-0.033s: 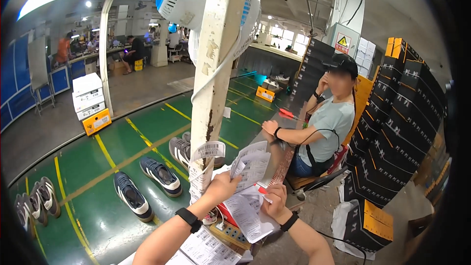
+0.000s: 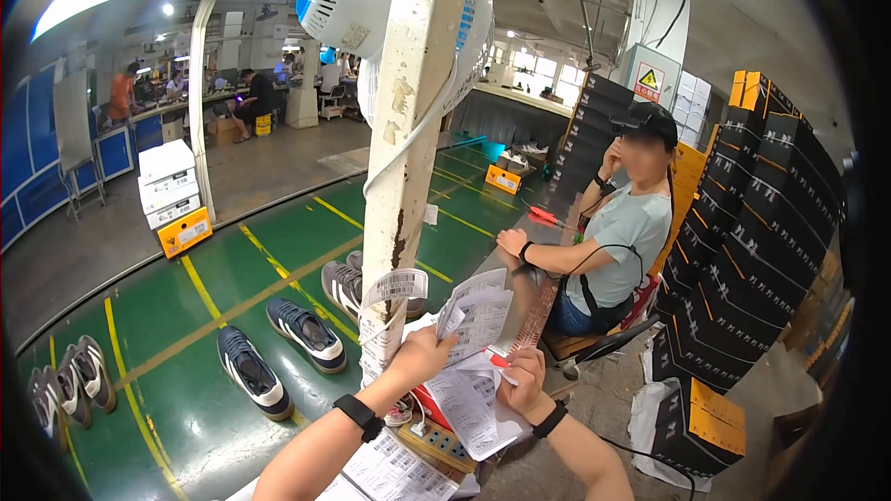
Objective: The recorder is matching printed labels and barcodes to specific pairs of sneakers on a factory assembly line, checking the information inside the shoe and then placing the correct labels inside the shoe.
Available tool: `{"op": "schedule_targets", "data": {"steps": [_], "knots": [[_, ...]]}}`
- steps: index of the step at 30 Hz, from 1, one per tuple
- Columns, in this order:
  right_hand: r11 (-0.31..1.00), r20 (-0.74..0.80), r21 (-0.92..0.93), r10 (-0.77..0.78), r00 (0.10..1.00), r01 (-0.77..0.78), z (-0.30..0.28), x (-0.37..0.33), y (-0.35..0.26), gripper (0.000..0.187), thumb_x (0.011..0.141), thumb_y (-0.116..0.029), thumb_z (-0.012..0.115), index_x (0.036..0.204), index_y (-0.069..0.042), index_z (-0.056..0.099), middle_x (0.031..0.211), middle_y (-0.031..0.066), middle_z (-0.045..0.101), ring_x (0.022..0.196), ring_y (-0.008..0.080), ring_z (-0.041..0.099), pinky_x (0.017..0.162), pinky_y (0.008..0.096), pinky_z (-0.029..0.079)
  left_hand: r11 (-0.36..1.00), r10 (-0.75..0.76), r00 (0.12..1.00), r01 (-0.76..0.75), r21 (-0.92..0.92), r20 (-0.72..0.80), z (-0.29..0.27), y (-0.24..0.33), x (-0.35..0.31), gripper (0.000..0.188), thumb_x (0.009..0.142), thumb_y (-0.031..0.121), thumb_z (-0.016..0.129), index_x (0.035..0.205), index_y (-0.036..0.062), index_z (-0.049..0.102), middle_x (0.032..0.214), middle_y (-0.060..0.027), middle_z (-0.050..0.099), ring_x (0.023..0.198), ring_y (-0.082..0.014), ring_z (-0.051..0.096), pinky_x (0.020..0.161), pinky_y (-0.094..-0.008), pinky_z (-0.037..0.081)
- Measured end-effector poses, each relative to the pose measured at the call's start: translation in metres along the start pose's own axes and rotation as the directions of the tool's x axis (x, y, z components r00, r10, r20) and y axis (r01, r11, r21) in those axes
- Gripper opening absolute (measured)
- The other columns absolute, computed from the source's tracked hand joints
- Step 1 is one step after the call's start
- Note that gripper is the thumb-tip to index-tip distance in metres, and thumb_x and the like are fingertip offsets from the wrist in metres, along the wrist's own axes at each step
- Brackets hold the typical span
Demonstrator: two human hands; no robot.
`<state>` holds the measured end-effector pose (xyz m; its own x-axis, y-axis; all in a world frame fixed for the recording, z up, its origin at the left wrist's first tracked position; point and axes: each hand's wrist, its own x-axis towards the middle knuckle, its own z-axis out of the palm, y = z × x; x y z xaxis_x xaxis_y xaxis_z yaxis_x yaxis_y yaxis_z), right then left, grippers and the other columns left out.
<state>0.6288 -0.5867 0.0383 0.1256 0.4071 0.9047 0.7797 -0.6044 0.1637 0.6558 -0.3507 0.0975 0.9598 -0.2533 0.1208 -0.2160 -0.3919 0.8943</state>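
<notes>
My left hand point(image 2: 422, 357) is closed around a bundle of printed label sheets point(image 2: 481, 311), which fan upward beside the post. My right hand point(image 2: 524, 380) pinches a small red-and-white piece point(image 2: 499, 361) whose kind I cannot make out. Below and between the hands, more printed sheets point(image 2: 471, 408) hang over a red box point(image 2: 429, 408), their lower edges loose. Further label sheets point(image 2: 394, 468) lie under my left forearm. A curled barcode label strip point(image 2: 397, 288) sticks out from the post just left of the bundle.
A worn white post point(image 2: 408, 130) carrying a fan point(image 2: 348, 9) rises before me. A power strip point(image 2: 445, 445) sits below the papers. Dark blue shoes point(image 2: 252, 373) stand on a green, yellow-lined surface point(image 2: 186, 353). At right, a person point(image 2: 608, 232) sits near stacked black shoeboxes point(image 2: 742, 269).
</notes>
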Motion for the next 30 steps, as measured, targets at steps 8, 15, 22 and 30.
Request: {"op": "schedule_targets", "data": {"steps": [8,15,22,30], "knots": [[0.988,-0.285,0.143,0.097,0.954,-0.057,-0.046,0.06,-0.047,0.03,0.082,0.0,0.061,0.103,-0.01,0.042,0.094,0.0096,0.046,0.074,0.0259,0.059,0.067,0.0375,0.051,0.982,-0.123,0.976,0.094,0.161,0.178,-0.007,0.013,-0.023,0.045,0.097,0.037,0.057,0.116,-0.0038,0.062,0.099,-0.0258,0.069,0.094,-0.0383,0.068,0.084,-0.0415,0.051],[0.483,-0.179,0.856,0.614,0.769,-0.186,-0.069,0.055,-0.198,0.024,0.086,-0.004,0.066,0.105,-0.006,0.052,0.089,0.0119,0.057,0.071,0.0298,0.06,0.062,0.0401,0.05,0.765,-0.426,0.608,-0.154,0.626,0.67,-0.066,0.007,-0.127,0.078,0.077,0.046,0.075,0.137,0.0029,0.049,0.123,-0.0266,0.057,0.115,-0.0406,0.058,0.089,-0.0512,0.051],[0.507,0.37,0.472,0.628,0.684,-0.721,-0.035,0.055,-0.254,0.019,0.079,0.005,0.067,0.096,0.003,0.058,0.082,0.0174,0.059,0.069,0.0337,0.06,0.062,0.0386,0.05,0.314,-0.123,0.966,0.253,0.915,-0.225,-0.148,-0.172,-0.111,0.109,0.074,0.064,0.071,0.155,0.0082,0.024,0.11,-0.0256,0.059,0.096,-0.0421,0.061,0.081,-0.051,0.048],[0.573,0.383,0.468,0.555,0.738,-0.673,-0.017,0.05,-0.301,0.016,0.076,0.001,0.07,0.089,-0.003,0.061,0.077,0.0139,0.06,0.067,0.033,0.062,0.058,0.0392,0.05,0.194,-0.58,0.807,0.267,0.944,-0.109,-0.105,-0.135,-0.045,0.121,0.076,0.077,0.059,0.156,0.0001,0.011,0.12,-0.0164,0.067,0.105,-0.0317,0.068,0.079,-0.0542,0.051]]}}
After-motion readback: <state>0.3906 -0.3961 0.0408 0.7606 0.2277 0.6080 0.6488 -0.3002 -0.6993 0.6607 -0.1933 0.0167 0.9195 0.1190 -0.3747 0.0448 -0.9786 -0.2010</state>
